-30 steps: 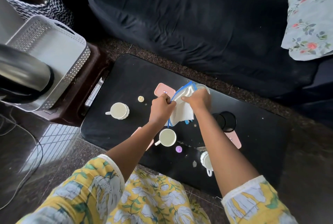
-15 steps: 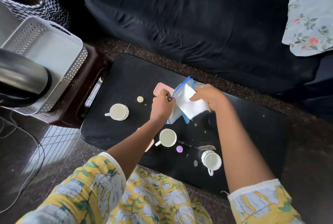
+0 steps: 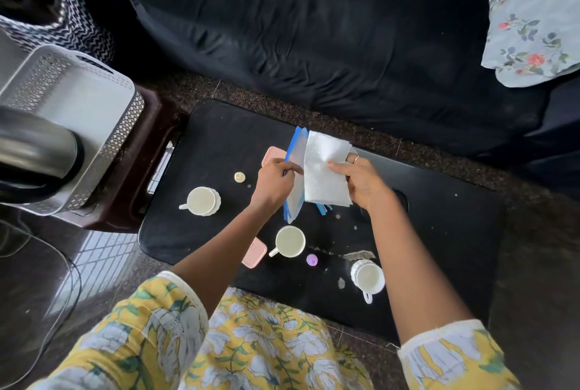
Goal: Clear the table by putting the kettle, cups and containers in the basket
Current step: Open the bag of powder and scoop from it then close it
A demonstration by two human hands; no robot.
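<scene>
Over the black table (image 3: pixel 439 220), my left hand (image 3: pixel 273 181) pinches a clear bag with blue edges (image 3: pixel 296 167). My right hand (image 3: pixel 364 182) grips a white paper towel (image 3: pixel 323 170), held up beside the bag. Three white cups stand on the table: one at the left (image 3: pixel 202 200), one in the middle (image 3: pixel 290 241), one near the front edge (image 3: pixel 367 276). A steel kettle (image 3: pixel 34 151) lies in the white perforated basket (image 3: pixel 94 91) at the left, on a brown stool (image 3: pixel 138 176).
Two pink lids (image 3: pixel 272 153) (image 3: pixel 255 252), a small cream cap (image 3: pixel 239 177), a purple cap (image 3: pixel 312 259) and crumbs lie on the table. A dark sofa (image 3: pixel 314 29) with a floral cushion (image 3: pixel 533 19) stands behind. A cable runs over the floor at the left.
My right hand has pulled the white paper towel out of the bag and lifted it to the right. My left hand keeps holding the bag, which now stands upright.
</scene>
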